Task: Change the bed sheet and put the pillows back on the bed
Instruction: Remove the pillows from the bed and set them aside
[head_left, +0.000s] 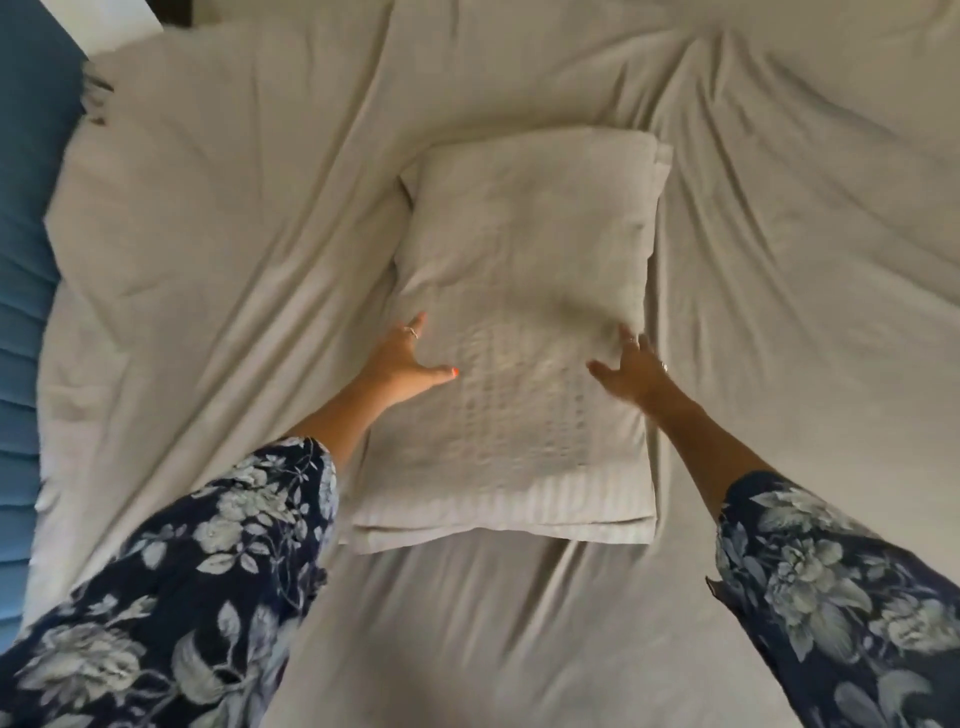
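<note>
While your arms are reaching out over it, the bed sheet is lying spread under and beyond both hands, creased in long folds and looking soft and slack, so expect it to be dragging and bunching wherever you are pushing something across it. Beyond your left hand, near the mattress edge, another pillow is lying flat. Between your two hands the striped pillow is resting on the sheet, its long sides running away from you and its flat hemmed border nearest you. It is looking light, plump and yielding, so it will probably be sagging if you are lifting it by one corner; the firmer hold is likely at the two long edges, just where your hands already are. Your left hand is lying open, fingers straight, along the pillow's left edge with the thumb spread onto its top. Your right hand is also open, fingers spread and touching the pillow's right edge, though blur is hiding how firmly it is pressing. Your floral sleeves are hanging close to the sheet.
</note>
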